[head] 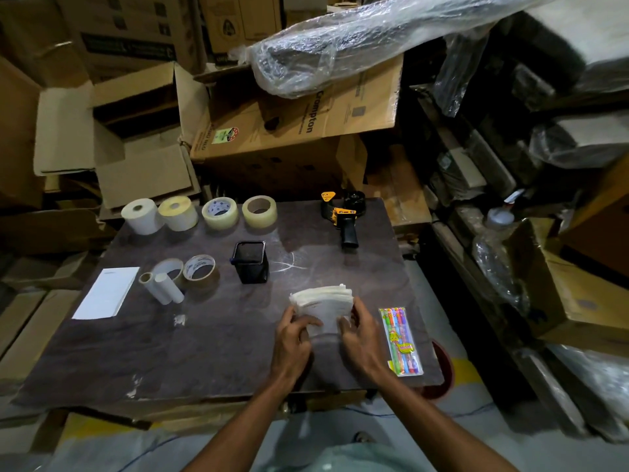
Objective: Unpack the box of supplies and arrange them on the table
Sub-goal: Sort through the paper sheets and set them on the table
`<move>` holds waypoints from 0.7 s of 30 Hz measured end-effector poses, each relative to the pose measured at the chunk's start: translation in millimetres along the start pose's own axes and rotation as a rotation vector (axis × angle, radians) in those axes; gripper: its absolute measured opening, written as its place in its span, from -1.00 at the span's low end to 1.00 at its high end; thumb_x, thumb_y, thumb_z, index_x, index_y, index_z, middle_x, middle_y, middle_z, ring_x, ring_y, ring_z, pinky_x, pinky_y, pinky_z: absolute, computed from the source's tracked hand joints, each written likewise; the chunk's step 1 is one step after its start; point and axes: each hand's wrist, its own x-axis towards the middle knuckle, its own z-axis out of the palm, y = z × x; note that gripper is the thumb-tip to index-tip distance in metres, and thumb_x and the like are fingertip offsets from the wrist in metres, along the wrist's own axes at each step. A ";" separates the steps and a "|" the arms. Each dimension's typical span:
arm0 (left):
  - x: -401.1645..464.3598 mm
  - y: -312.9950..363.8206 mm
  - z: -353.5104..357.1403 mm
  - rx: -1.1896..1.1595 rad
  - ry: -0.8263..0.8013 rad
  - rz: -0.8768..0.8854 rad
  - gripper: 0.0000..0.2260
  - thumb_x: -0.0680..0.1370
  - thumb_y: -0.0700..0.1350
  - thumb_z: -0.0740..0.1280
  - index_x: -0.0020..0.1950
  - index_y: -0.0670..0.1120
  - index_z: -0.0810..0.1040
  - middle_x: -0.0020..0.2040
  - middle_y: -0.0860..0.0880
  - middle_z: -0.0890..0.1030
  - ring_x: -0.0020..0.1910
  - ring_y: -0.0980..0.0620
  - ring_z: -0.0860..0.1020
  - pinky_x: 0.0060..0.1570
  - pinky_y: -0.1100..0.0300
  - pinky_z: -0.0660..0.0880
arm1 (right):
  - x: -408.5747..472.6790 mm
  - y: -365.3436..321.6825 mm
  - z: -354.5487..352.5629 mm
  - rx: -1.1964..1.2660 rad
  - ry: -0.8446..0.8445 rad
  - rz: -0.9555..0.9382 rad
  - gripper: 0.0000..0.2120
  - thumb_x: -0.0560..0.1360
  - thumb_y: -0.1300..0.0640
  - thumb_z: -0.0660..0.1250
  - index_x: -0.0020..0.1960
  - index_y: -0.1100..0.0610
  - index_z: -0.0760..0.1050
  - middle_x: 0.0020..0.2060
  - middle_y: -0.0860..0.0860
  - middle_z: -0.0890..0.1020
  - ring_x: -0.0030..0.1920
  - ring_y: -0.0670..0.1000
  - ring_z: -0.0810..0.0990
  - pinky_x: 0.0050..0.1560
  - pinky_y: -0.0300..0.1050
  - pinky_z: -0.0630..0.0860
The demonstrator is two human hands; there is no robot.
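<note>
A stack of white envelopes (323, 303) lies on the dark table (211, 338), right of centre. My left hand (294, 338) grips its left side and my right hand (357, 332) grips its right side. Along the far edge stand two label rolls (141, 214) (177, 212) and two clear tape rolls (219, 212) (259, 210). A yellow and black tape dispenser (343, 214) lies at the far right. A black square pen holder (251, 262) stands mid-table. Smaller tape rolls (200, 269) and white tubes (163, 287) sit left of it. A white notepad (107, 292) lies far left. A pack of coloured pens (401, 340) lies by my right hand.
An open cardboard box (136, 137) stands behind the table's far left corner. More cartons (299, 131) and plastic-wrapped bundles (357, 39) are piled behind and to the right. A water bottle (493, 240) stands at the right. The table's near left part holds nothing.
</note>
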 end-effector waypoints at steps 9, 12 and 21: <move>-0.9 -13.2 11.7 0.056 -0.107 -0.057 -0.70 0.47 -0.44 0.27 -0.04 -0.07 0.63 0.12 -0.06 0.56 0.12 0.00 0.55 -0.01 0.59 0.39 | -6.0 34.3 8.6 -0.063 0.049 0.004 -0.57 0.57 0.11 0.32 0.36 -0.12 0.26 0.22 -0.07 0.52 0.19 -0.08 0.56 0.22 0.08 0.53; 2.6 -12.4 8.3 -0.001 -0.075 -0.022 -0.73 0.47 -0.41 0.27 -0.06 -0.08 0.63 0.11 -0.07 0.57 0.10 0.02 0.56 0.02 0.52 0.43 | -3.9 28.6 6.6 -0.092 0.076 -0.015 -0.67 0.58 0.09 0.32 0.29 -0.06 0.31 0.14 -0.09 0.54 0.11 -0.20 0.56 0.19 -0.08 0.54; 0.7 -19.6 9.0 -0.013 -0.071 -0.076 -0.76 0.40 -0.28 0.23 -0.15 0.00 0.62 0.03 0.05 0.61 0.07 0.10 0.59 0.01 0.43 0.50 | 11.6 46.1 2.7 -0.346 -0.158 -0.294 -0.88 0.54 0.25 0.27 -0.02 0.08 0.54 0.00 -0.05 0.52 -0.05 -0.04 0.56 -0.07 -0.27 0.49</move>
